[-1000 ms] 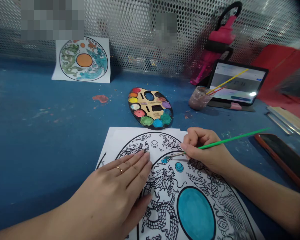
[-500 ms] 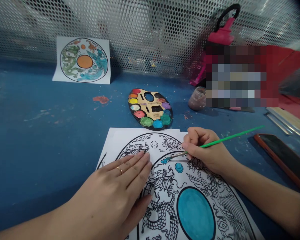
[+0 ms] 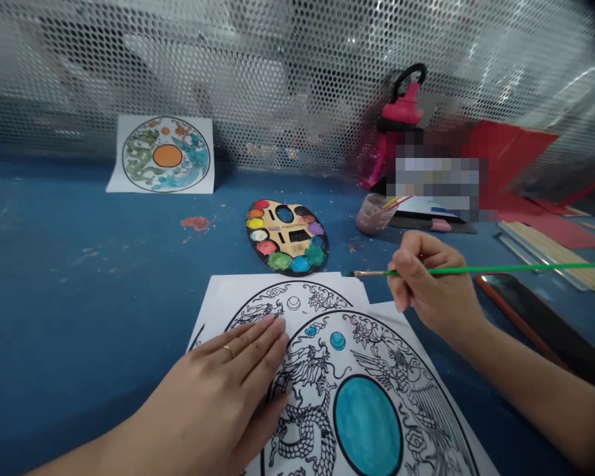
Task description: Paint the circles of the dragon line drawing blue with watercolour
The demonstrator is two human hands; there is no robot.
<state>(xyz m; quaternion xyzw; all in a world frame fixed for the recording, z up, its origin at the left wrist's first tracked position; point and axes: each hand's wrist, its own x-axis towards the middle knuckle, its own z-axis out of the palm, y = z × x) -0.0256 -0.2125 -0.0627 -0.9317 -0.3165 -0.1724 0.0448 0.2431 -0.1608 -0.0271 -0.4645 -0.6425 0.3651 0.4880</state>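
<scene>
Past the edge of the front sheet (image 3: 371, 390), right fingers (image 3: 412, 266) pinch a paintbrush (image 3: 486, 270); left fingers (image 3: 252, 345) lie flat together.

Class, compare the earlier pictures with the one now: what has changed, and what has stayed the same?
The right hand has lifted the green brush off the small blue shape and carried it forward and to the right, keeping hold of it. The view has shifted slightly. The left hand stays flat on the sheets, and the palette sits where it was.

Apparent art workspace: paint-spotted blue table (image 3: 89, 297), palette (image 3: 287, 241), perforated metal partition (image 3: 277, 92)
</scene>
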